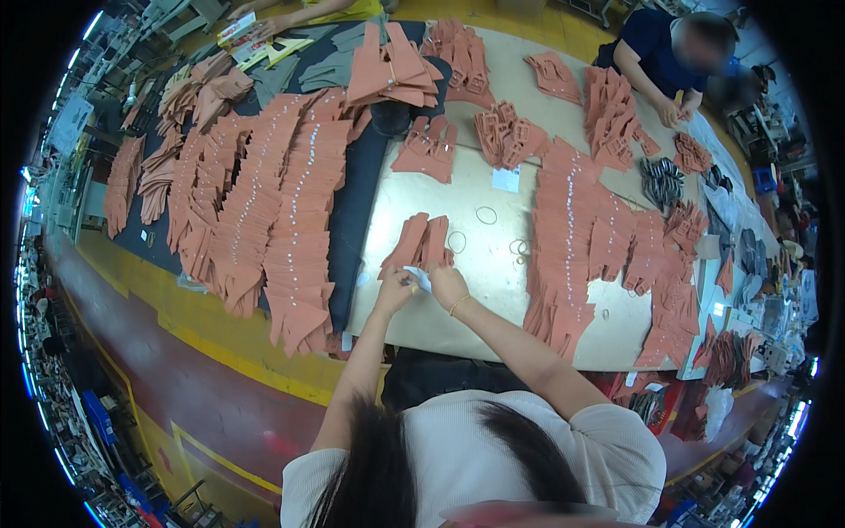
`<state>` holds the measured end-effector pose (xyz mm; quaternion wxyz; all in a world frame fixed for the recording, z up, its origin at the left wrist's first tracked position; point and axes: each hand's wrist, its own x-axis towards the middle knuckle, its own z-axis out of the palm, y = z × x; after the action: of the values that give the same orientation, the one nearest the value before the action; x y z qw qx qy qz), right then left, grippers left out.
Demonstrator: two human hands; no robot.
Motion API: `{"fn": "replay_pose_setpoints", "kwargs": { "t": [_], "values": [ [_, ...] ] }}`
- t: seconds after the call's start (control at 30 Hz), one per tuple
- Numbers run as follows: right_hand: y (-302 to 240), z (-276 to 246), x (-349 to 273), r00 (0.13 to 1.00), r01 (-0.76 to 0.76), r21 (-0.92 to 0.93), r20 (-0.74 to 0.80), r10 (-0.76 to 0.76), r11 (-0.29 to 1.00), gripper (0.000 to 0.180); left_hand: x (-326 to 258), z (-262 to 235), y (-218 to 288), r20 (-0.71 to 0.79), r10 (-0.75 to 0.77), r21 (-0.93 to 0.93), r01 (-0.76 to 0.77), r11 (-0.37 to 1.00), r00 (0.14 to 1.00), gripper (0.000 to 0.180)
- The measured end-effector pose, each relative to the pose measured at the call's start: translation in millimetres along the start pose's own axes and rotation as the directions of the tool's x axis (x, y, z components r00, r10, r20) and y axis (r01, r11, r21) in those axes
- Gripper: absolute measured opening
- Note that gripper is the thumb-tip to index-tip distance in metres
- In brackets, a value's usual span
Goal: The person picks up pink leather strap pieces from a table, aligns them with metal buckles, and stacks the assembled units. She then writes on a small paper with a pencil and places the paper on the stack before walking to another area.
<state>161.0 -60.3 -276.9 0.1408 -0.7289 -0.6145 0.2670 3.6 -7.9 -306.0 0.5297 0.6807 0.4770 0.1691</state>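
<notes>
My left hand [396, 289] and my right hand [449, 287] are close together near the front edge of the table, both with curled fingers. Between them is a small white paper slip [418, 279], pinched from either side. Just beyond the fingers lie two small stacks of salmon-coloured cut shoe-upper pieces [414, 242], side by side and touching or nearly touching my hands. My fingertips are partly hidden by the slip and the hands themselves.
Long overlapping rows of salmon pieces lie left [304, 202] and right [563, 238]. Thin rubber bands [486, 215] and strapped bundles [509, 134] lie ahead. A dark cylinder [392, 117] stands beneath a pile. Co-workers are at the far right [656, 53] and far left [304, 13].
</notes>
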Motion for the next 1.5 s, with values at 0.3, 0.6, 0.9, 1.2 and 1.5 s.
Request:
{"fn": "replay_pose_setpoints", "kwargs": {
  "t": [0.3,0.6,0.9,1.2,1.5],
  "values": [
    [-21.7,-19.8,-7.4,0.997,-0.056,-0.038,0.046,0.058,0.998,0.017,17.8,-35.5,9.2,-0.119,-0.016,0.170,0.036,0.985,0.993,0.028],
    [-0.4,4.3,-4.6,0.981,-0.190,0.131,-0.004,0.192,0.973,0.027,36.3,-57.2,9.4,0.035,-0.085,0.191,0.077,0.979,0.996,0.040],
    [-22.0,-24.0,-9.4,0.939,-0.327,0.205,-0.039,0.342,0.922,0.034,63.1,-67.8,14.6,0.285,-0.169,0.189,0.118,0.975,0.944,0.070],
    [54.9,15.1,-40.8,0.873,-0.439,0.463,0.018,0.487,0.770,0.080,79.8,-38.1,14.2,0.456,-0.072,0.295,-0.074,0.953,0.887,0.061],
    [42.7,18.3,-77.5,0.688,-0.391,0.849,0.527,0.500,-0.356,0.081,73.2,-37.4,0.8,0.914,-0.067,-0.344,0.853,0.393,0.399,0.034]
  ]
}}
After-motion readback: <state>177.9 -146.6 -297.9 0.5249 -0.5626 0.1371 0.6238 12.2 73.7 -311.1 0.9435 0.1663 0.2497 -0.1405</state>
